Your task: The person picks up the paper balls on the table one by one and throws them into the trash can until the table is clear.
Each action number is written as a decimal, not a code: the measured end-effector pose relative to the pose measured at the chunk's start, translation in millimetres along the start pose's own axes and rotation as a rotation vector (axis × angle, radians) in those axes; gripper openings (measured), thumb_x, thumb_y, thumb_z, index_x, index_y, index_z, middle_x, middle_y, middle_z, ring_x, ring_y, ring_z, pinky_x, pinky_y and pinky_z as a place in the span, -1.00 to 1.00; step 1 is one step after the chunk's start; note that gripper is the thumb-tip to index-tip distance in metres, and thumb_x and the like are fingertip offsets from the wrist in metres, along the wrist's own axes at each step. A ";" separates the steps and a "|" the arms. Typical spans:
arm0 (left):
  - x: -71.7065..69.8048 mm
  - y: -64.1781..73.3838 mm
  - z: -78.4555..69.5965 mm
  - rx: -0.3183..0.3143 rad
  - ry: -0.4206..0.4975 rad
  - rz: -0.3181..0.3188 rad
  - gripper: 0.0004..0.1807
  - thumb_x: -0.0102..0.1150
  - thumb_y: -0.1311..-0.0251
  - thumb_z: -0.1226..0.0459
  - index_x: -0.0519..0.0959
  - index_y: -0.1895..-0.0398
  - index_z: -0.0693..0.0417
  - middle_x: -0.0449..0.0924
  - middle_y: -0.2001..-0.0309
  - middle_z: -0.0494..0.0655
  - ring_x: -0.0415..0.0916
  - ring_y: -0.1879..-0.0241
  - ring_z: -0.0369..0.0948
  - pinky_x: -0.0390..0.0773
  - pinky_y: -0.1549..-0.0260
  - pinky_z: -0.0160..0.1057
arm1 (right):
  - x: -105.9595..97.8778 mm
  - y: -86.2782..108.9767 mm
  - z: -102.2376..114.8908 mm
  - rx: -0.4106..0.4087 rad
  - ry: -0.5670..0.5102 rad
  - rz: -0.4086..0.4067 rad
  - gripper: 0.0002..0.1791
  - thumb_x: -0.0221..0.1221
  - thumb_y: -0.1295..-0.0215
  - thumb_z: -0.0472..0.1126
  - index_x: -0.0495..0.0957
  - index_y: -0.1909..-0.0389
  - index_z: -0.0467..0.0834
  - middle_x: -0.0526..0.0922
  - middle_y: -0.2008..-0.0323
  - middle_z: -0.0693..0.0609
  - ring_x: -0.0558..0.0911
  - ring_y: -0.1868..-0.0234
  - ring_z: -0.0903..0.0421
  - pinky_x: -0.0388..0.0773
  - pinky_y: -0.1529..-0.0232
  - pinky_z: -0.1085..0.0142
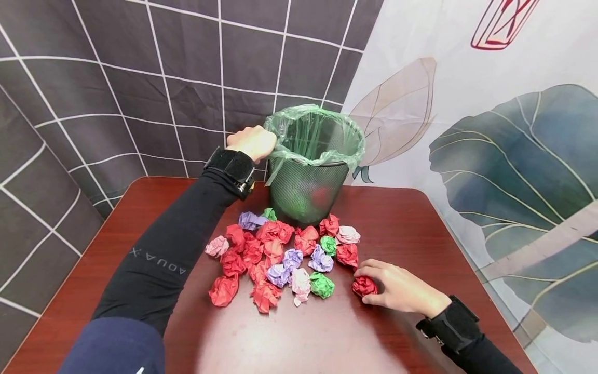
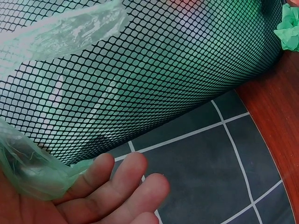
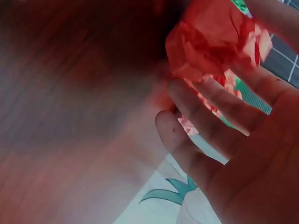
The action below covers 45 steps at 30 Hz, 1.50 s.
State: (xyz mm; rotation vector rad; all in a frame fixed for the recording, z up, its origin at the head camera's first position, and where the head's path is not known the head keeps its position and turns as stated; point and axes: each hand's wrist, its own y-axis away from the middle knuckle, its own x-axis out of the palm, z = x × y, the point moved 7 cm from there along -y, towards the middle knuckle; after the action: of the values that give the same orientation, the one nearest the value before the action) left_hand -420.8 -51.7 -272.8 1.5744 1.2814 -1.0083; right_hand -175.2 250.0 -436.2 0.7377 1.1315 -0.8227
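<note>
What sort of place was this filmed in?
Probably an indoor corner staged for recording: a table stands before a creased grid-print backdrop and a pale leaf-print backdrop.

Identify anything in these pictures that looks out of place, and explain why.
Crumpled paper balls lie loose across the tabletop in front of the mesh wastebasket, which looks odd because litter would usually be inside its green plastic liner.
</note>
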 end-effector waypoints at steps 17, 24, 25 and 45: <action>3.9 -3.4 4.1 -0.029 0.013 -0.003 -0.67 -0.28 -0.24 0.10 0.54 0.25 -0.08 0.66 0.29 -0.03 0.66 0.35 -0.11 0.53 0.15 0.06 | 7.1 -4.6 3.5 -0.051 -0.051 -0.058 -0.71 0.36 -0.26 -0.06 0.62 0.03 0.01 0.55 0.10 0.26 0.57 0.15 0.32 0.61 0.03 0.26; 0.4 0.9 5.7 -0.021 0.013 -0.001 -0.65 -0.30 -0.26 0.09 0.55 0.26 -0.07 0.68 0.31 -0.03 0.65 0.34 -0.10 0.53 0.15 0.05 | 6.7 -7.0 2.4 -0.063 -0.066 -0.068 -0.70 0.35 -0.27 -0.06 0.63 0.01 0.00 0.57 0.09 0.26 0.58 0.12 0.32 0.61 0.00 0.25; -0.5 2.0 5.2 -0.020 0.012 -0.002 -0.65 -0.30 -0.26 0.09 0.55 0.26 -0.07 0.68 0.31 -0.03 0.65 0.33 -0.10 0.53 0.15 0.05 | 6.6 -7.4 2.2 -0.066 -0.066 -0.072 -0.70 0.35 -0.27 -0.06 0.63 0.00 0.00 0.57 0.08 0.26 0.58 0.11 0.32 0.61 0.00 0.25; 2.7 -3.5 2.4 -0.009 0.001 -0.006 -0.65 -0.28 -0.24 0.09 0.56 0.28 -0.07 0.69 0.35 -0.03 0.65 0.32 -0.08 0.51 0.12 0.07 | 7.9 -5.9 -0.3 -0.055 -0.091 -0.077 -0.69 0.34 -0.29 -0.06 0.62 -0.02 -0.02 0.57 0.06 0.27 0.58 0.07 0.30 0.61 -0.04 0.23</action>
State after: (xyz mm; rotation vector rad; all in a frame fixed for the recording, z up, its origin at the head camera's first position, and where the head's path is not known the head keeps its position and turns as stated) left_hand -424.0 -52.7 -276.5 1.5649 1.2904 -1.0041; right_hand -178.8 245.8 -444.4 0.6083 1.1024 -0.8776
